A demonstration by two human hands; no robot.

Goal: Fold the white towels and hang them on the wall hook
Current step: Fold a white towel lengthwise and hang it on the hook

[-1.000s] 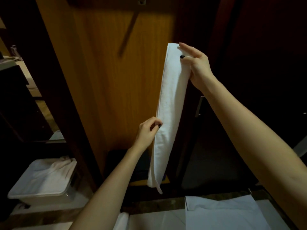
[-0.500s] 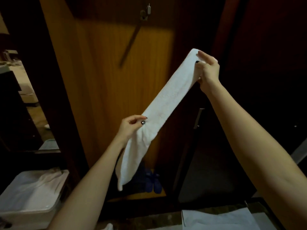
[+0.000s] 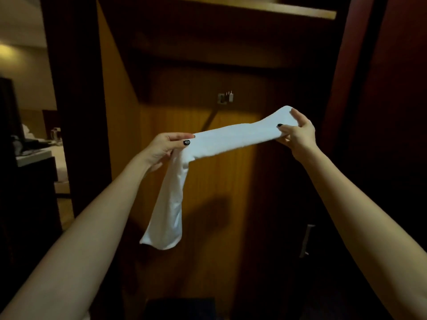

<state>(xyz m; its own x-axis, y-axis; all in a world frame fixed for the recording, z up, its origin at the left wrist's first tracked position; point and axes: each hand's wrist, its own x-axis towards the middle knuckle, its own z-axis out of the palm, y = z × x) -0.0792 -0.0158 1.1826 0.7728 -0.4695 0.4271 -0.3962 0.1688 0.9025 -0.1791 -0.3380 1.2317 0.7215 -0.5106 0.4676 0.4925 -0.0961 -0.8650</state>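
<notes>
White towel (image 3: 231, 139); orange-brown wood panel (image 3: 221, 181); black nails.

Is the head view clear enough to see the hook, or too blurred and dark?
Head view: dim, warm light; the hook is small and motion-smeared; the towel is bright with soft edges; its shadow darkens the wood panel below; the frame's right edge is nearly black.

A wooden panel (image 3: 219, 181) is seen straight ahead, brightly lit in its lower part. A wooden shelf (image 3: 277, 8) is set above the panel. A metal handle (image 3: 306, 239) is mounted low to the right of the panel. Left of the panel, past a dark post (image 3: 76, 112), a bed (image 3: 61, 162) with white sheets is seen.
</notes>
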